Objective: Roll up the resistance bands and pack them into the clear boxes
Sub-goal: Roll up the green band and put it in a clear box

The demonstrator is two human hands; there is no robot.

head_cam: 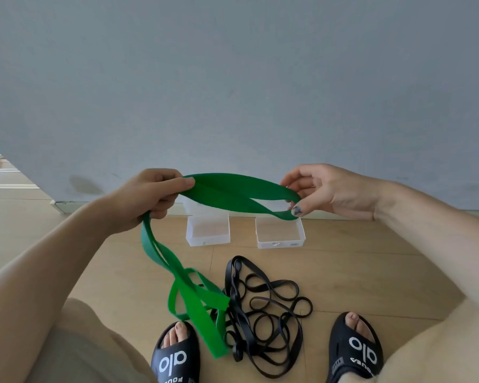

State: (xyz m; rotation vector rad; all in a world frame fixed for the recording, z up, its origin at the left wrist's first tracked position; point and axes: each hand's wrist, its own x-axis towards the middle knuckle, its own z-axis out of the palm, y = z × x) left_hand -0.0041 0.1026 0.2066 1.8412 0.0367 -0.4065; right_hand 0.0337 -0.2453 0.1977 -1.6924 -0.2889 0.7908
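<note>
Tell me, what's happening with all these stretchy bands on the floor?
A person is holding a green band up between both hands: the left hand grips one end, the right hand pinches the other. The rest of it trails down to the floor beside a tangled black band. Two clear boxes sit open by the wall, nothing visible in them.

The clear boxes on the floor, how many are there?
2, possibly more. One clear box sits left, another right, both open by the wall. Something clear behind the left one is hidden by the green band.
</note>
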